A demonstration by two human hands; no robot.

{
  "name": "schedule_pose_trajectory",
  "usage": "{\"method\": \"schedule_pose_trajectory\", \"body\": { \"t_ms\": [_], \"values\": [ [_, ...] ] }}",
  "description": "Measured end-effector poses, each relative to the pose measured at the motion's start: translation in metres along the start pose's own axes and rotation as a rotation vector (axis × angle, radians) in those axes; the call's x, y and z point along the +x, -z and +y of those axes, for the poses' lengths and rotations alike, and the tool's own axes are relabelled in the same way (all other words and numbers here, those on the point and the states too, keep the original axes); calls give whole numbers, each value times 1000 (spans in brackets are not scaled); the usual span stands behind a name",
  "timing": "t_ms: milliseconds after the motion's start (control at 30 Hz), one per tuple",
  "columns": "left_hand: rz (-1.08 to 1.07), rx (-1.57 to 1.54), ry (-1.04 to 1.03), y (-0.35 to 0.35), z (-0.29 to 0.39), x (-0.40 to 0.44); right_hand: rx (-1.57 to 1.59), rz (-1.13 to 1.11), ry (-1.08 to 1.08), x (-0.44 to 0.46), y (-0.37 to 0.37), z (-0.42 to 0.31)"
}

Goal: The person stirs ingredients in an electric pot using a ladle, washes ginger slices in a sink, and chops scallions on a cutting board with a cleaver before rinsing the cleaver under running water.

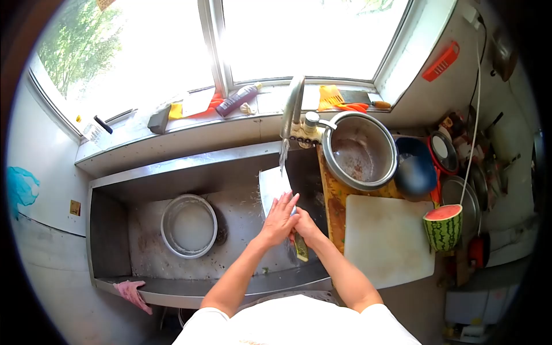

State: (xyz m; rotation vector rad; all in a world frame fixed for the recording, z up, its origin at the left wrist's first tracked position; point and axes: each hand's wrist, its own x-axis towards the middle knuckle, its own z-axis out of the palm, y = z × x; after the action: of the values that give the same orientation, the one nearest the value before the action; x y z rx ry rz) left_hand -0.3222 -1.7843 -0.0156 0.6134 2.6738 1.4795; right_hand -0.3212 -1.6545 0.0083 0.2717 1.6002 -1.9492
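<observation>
A cleaver with a broad pale blade (272, 185) is under the running water of the metal faucet (292, 106), over the sink. My right hand (306, 224) is wrapped round its handle (301, 248), whose greenish-yellow end sticks out below. My left hand (279, 218) lies on the lower part of the blade with its fingers stretched out, close against the right hand. Parts of the right fingers are hidden behind the left hand.
In the long metal sink (144, 287) stands a round basin (190, 226) with cloudy water. To the right are a white cutting board (388, 244), a large metal pot (359, 150), a dark blue bowl (415, 167) and a cut watermelon (444, 230). A pink cloth (133, 295) hangs on the front edge.
</observation>
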Motion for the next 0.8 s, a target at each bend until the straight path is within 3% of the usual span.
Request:
{"method": "schedule_pose_trajectory", "body": {
  "t_ms": [67,167,200,233,300,400,433,500,567,667,700,800],
  "values": [
    [-62,189,7,-2,-14,18,-33,10,-91,-4,-3,-7],
    [34,534,124,3,-58,50,-124,-49,-125,-13,-4,-13],
    [102,464,293,10,-79,60,-211,-42,-166,-13,-2,-14],
    [173,393,458,18,-101,65,-521,27,50,-11,-1,-11],
    [566,231,498,29,-136,60,-1137,167,493,-4,3,-2],
    [862,-199,439,64,-100,31,-1488,208,577,14,-1,-12],
    [807,-186,414,70,-81,23,-1569,204,606,21,-2,-9],
    [551,-261,177,58,-59,15,-1674,186,661,25,-11,-10],
    [74,-643,357,17,-71,13,-1722,173,718,34,-16,-1],
    [-75,9,65,7,-64,29,-1852,188,773,23,-6,-1],
    [-192,426,-28,-6,-109,30,-1885,215,764,12,-5,-7],
    [-59,499,411,11,-116,29,-1864,289,776,-9,11,-12]
  ]
}}
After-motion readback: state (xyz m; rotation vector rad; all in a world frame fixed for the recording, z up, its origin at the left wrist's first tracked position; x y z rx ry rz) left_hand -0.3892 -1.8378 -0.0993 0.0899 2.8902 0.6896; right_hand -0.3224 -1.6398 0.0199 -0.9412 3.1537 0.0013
